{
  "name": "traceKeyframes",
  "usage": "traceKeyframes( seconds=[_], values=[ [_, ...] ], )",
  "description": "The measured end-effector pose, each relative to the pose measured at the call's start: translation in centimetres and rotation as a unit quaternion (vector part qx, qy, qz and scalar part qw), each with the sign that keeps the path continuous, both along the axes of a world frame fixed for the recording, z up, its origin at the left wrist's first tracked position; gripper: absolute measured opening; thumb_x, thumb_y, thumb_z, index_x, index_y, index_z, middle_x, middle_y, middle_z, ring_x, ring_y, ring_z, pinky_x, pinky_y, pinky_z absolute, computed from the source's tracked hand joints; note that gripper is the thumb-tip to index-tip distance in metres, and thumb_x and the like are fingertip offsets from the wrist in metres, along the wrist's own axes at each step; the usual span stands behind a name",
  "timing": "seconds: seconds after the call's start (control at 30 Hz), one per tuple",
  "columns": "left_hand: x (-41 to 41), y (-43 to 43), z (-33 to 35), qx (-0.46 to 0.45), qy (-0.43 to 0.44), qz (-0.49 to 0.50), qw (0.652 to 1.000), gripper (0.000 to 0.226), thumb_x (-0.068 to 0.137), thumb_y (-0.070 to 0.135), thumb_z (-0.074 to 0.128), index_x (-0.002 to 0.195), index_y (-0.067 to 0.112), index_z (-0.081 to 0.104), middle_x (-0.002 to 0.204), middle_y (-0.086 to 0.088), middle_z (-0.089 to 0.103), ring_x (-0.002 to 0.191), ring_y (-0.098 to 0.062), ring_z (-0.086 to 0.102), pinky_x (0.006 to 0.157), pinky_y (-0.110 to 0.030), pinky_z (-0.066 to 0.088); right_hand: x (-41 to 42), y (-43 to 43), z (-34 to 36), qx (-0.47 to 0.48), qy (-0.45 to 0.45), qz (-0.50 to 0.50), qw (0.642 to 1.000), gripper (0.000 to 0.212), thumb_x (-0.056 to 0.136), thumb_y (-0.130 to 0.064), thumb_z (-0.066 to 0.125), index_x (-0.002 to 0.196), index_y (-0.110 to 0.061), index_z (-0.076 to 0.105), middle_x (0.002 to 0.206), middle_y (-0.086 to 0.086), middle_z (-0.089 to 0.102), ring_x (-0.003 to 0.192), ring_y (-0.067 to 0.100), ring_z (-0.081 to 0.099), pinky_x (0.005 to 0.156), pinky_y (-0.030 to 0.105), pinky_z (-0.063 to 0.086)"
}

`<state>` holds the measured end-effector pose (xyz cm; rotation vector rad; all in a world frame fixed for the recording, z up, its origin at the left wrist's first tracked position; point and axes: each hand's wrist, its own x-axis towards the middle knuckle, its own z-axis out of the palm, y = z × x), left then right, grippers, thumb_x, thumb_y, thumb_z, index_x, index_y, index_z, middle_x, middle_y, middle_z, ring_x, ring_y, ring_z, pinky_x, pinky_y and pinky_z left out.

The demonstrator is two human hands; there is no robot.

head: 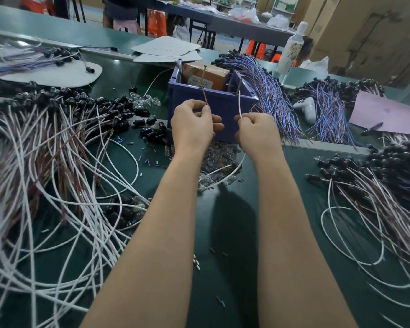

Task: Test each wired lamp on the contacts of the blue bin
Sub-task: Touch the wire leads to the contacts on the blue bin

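Observation:
The blue bin (220, 102) stands mid-table with two upright metal contact pins, the left contact pin (203, 74) and the right contact pin (239, 82), on its rim. My left hand (192, 124) pinches a brown wire (204, 95) whose tip reaches the left pin. A white wire (239, 102) runs from my right hand (256, 131), which pinches it, up to the right pin. Both hands are just in front of the bin. The lamp on these wires is hidden behind my hands.
A big heap of white and brown wired lamps (45, 143) lies left, another heap of wired lamps (376, 185) right. Blue-wired bundles (265, 91) lie right of the bin. Loose glass bulbs (218, 159) sit before the bin. A brown box (206, 74) fills the bin. A bottle (291, 48) stands behind.

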<state>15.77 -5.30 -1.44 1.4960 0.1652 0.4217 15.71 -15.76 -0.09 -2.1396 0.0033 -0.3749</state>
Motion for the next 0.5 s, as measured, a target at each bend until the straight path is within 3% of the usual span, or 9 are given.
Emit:
traceKeyframes(
  seconds=[0.13, 0.3, 0.43, 0.5],
  values=[
    [0.04, -0.02, -0.06, -0.004, 0.0, 0.0, 1.0, 0.009, 0.098, 0.012, 0.046, 0.097, 0.013, 0.054, 0.068, 0.002, 0.067, 0.05, -0.003, 0.065, 0.045, -0.014, 0.045, 0.03, 0.04, -0.02, 0.009, 0.001, -0.002, 1.0, 0.03, 0.092, -0.007, 0.042, 0.1, 0.015, 0.06, 0.069, 0.017, 0.05, 0.066, 0.024, 0.043, 0.063, 0.032, 0.035],
    [0.09, -0.03, -0.1, -0.002, -0.004, 0.0, 1.0, 0.008, 0.098, 0.012, 0.046, 0.095, 0.014, 0.054, 0.068, 0.002, 0.067, 0.051, -0.003, 0.065, 0.045, -0.015, 0.045, -0.08, 0.41, 0.1, 0.002, -0.003, 0.015, 1.0, 0.028, 0.092, -0.007, 0.043, 0.097, 0.012, 0.062, 0.069, 0.017, 0.052, 0.067, 0.024, 0.044, 0.065, 0.033, 0.039],
    [0.15, -0.01, -0.08, 0.0, -0.003, 0.001, 1.0, 0.008, 0.097, 0.012, 0.047, 0.095, 0.015, 0.054, 0.069, 0.002, 0.067, 0.052, -0.004, 0.065, 0.046, -0.016, 0.046, -0.19, 0.41, 0.19, 0.0, -0.006, 0.013, 1.0, 0.026, 0.093, -0.009, 0.044, 0.094, 0.007, 0.065, 0.07, 0.022, 0.058, 0.07, 0.024, 0.048, 0.073, 0.041, 0.048],
    [0.16, -0.01, -0.08, 0.001, -0.002, 0.001, 1.0, 0.008, 0.098, 0.012, 0.047, 0.095, 0.015, 0.054, 0.069, 0.002, 0.068, 0.053, -0.004, 0.066, 0.047, -0.016, 0.046, -0.14, 0.42, 0.2, 0.008, -0.003, 0.015, 1.0, 0.024, 0.093, -0.009, 0.043, 0.09, -0.001, 0.066, 0.065, 0.008, 0.058, 0.071, 0.024, 0.051, 0.071, 0.038, 0.048]
  ],
)
